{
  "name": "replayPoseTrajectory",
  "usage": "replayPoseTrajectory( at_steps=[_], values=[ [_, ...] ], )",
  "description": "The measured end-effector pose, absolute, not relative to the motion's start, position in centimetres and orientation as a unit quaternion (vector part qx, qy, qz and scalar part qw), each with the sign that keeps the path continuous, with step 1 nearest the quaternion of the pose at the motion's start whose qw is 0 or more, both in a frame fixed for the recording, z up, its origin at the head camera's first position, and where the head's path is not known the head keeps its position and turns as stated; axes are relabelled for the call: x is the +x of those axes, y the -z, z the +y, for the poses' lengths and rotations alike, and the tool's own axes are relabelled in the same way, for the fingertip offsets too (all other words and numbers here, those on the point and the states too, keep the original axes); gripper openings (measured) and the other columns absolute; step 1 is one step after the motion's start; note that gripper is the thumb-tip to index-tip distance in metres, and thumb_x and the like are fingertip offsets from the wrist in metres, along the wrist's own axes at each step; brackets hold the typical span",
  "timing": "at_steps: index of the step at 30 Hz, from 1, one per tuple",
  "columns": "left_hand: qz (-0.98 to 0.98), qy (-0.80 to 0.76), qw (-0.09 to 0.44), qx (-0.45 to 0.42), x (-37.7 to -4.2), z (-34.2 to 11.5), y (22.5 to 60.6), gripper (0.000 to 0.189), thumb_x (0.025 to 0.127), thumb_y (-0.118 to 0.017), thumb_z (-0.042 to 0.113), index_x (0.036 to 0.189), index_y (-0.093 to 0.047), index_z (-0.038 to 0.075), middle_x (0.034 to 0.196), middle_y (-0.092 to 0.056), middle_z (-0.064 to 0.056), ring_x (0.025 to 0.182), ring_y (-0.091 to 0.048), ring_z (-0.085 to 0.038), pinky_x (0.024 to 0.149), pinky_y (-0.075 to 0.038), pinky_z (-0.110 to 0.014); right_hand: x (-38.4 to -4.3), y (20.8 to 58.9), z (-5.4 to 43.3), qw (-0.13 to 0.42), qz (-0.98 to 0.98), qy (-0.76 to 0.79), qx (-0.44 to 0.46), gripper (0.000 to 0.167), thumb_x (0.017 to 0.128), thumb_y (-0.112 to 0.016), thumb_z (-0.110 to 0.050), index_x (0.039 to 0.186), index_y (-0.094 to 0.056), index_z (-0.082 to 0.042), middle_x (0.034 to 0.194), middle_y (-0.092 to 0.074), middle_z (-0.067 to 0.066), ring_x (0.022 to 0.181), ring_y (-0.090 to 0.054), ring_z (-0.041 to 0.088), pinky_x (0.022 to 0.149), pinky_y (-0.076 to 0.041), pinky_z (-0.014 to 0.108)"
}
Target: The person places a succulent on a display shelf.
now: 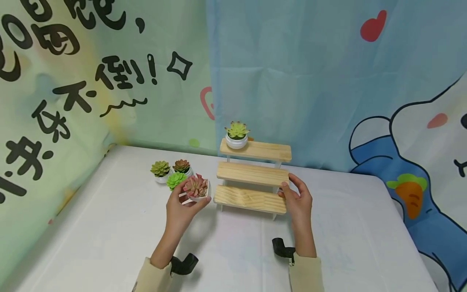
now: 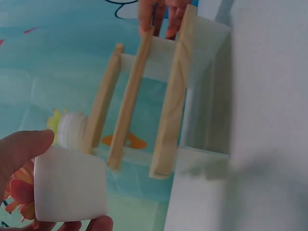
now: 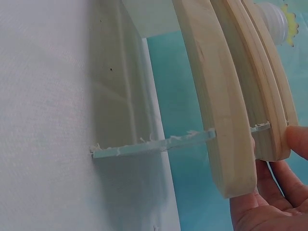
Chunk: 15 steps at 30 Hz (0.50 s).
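In my left hand [image 1: 182,207] I hold a pink succulent [image 1: 196,186] in a square white pot [image 2: 70,185], thumb and fingers around the pot. It is raised over the table, left of the three-tier wooden stand [image 1: 253,174]. My right hand [image 1: 298,199] grips the right end of the stand's middle board [image 3: 276,139], thumb on top and fingers beneath. On the top board's left end sits a yellow-green succulent [image 1: 237,130] in a round white pot [image 2: 72,129].
Behind my left hand stand a dark green succulent [image 1: 160,168], a reddish-brown succulent [image 1: 181,166] and a bright green succulent [image 1: 176,180], grouped on the white table [image 1: 120,227]. A printed cloth backdrop [image 1: 310,81] hangs close behind the stand.
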<state>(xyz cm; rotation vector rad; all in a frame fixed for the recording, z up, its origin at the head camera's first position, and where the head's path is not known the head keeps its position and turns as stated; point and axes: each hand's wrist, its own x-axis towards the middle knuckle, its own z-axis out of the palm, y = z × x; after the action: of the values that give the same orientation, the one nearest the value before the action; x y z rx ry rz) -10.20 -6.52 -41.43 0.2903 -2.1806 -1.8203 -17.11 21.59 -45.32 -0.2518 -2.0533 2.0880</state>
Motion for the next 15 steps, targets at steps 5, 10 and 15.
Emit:
replayPoseTrajectory(
  at_steps=[5, 10, 15],
  values=[
    [-0.755, 0.635, 0.140, 0.090, -10.4, -6.4, 40.7, 0.073, 0.074, -0.083, 0.007, 0.137, -0.049, -0.004, 0.119, -0.054, -0.022, 0.099, -0.063, -0.033, 0.076, -0.056, -0.027, -16.4, 43.4, 20.9, 0.086, -0.710, -0.690, -0.109, 0.047, 0.098, -0.060, -0.019, 0.141, -0.048, -0.005, 0.149, -0.042, 0.012, 0.073, -0.064, -0.002, 0.070, -0.051, 0.012],
    [-0.757, 0.635, 0.137, 0.074, -11.0, -6.2, 39.9, 0.075, 0.074, -0.084, 0.007, 0.139, -0.048, -0.001, 0.123, -0.055, -0.021, 0.099, -0.063, -0.032, 0.078, -0.056, -0.029, -16.4, 43.4, 21.0, 0.084, -0.711, -0.689, -0.112, 0.045, 0.099, -0.058, -0.017, 0.141, -0.048, -0.006, 0.148, -0.043, 0.009, 0.074, -0.065, -0.001, 0.071, -0.052, 0.012],
    [-0.755, 0.641, 0.126, 0.059, -11.4, -5.7, 39.1, 0.076, 0.073, -0.084, 0.008, 0.140, -0.049, 0.003, 0.125, -0.055, -0.017, 0.098, -0.063, -0.030, 0.078, -0.055, -0.028, -16.3, 43.4, 21.0, 0.098, -0.700, -0.699, -0.108, 0.044, 0.098, -0.060, -0.013, 0.139, -0.050, -0.004, 0.147, -0.043, 0.014, 0.074, -0.065, 0.000, 0.069, -0.052, 0.013]
  ],
)
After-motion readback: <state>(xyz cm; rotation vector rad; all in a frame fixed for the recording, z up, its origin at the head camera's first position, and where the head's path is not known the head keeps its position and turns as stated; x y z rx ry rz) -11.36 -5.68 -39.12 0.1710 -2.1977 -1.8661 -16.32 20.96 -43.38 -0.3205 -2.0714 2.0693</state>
